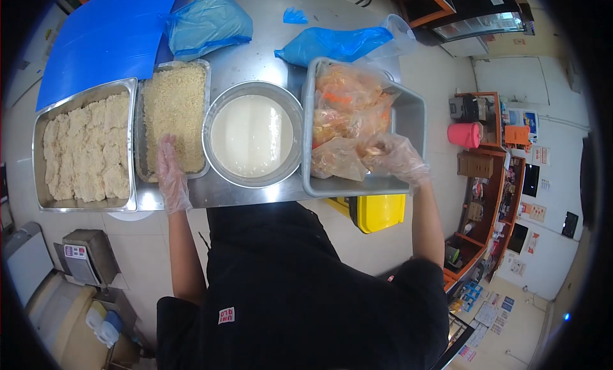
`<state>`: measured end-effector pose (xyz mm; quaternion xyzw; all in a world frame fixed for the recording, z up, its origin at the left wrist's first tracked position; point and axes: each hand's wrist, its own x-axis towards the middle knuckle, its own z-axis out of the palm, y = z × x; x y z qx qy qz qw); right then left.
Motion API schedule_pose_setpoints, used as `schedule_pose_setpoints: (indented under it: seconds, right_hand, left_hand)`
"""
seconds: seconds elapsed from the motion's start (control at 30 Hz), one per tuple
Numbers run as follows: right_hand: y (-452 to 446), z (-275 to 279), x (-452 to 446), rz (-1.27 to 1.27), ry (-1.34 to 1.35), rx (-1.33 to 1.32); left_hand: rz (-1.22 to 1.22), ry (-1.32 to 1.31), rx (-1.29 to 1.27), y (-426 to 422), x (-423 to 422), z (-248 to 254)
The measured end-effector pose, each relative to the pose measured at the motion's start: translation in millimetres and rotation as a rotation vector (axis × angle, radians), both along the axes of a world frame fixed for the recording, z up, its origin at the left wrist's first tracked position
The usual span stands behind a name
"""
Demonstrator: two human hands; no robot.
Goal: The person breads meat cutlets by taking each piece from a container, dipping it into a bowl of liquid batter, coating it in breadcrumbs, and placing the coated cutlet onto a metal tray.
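Observation:
My left hand, in a clear plastic glove, is at the near edge of the tray of breadcrumbs. Its fingers are stretched out and hold nothing. Inside the grey tub, my gloved right hand has its fingers curled at a clear plastic bag of orange-coloured marinated pieces. Whether they grip the bag or a piece is hidden. Between the two hands stands a round metal bowl of white batter. Crumb-coated pieces fill the metal tray at the far left.
On the steel table, a blue sheet lies behind the left trays. Blue plastic bags lie along the back, near a clear container. Below the tub is a yellow bin. Shelves stand at the right.

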<state>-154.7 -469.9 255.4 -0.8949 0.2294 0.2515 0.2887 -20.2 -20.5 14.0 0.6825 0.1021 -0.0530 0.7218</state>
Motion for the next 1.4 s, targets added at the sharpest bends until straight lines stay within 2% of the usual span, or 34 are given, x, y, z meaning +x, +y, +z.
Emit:
schedule_pose_setpoints:
  seconds: [0.1,0.2,0.3,0.4,0.5,0.6,0.7,0.8,0.9,1.0,1.1,1.2,1.3,1.4]
  right_hand:
    - [-20,-1,-15,-0.066,-0.15,0.079]
    - [-40,2,-23,-0.139,-0.111,0.181]
    - [-41,9,-19,0.048,-0.305,0.129]
    - [-25,10,-11,-0.235,-0.301,0.362]
    - [-28,-1,-5,-0.17,-0.306,0.333]
    - [-35,-12,0,0.065,-0.406,0.177]
    - [-29,-15,0,-0.185,-0.393,0.297]
    - [-10,-6,9,-0.229,-0.466,0.303]
    - [-18,-10,9,-0.173,-0.355,0.119]
    - [-22,-18,8,-0.14,-0.448,0.094]
    - [-23,-12,16,-0.064,-0.43,0.087]
    - [-7,-2,26,-0.197,-0.363,0.274]
    - [2,0,38,-0.187,-0.279,0.324]
    - [28,7,61,-0.116,-0.177,0.216]
  left_hand:
    - [0.011,0.01,0.003,0,-1,0]
    - [0.042,0.007,-0.147,-2,-3,-3]
    - [0.015,0.031,-0.027,-1,-1,-1]
    - [-0.01,0.027,0.019,-1,0,7]
    - [0.006,0.053,0.022,-5,-2,20]
    - [0.049,0.009,-0.194,-2,-2,-4]
    - [0.044,0.013,-0.129,0,0,-7]
    - [0.068,0.038,-0.059,-4,-2,10]
    - [0.085,0.043,-0.071,-6,-2,14]
    - [0.059,-0.005,-0.012,-2,0,2]
    - [0.078,-0.013,-0.078,-2,-1,-1]
    - [0.067,-0.028,0.034,-1,-1,-2]
    - [0.07,-0.01,0.062,-1,0,0]
    - [0.03,-0.04,0.25,0,1,7]
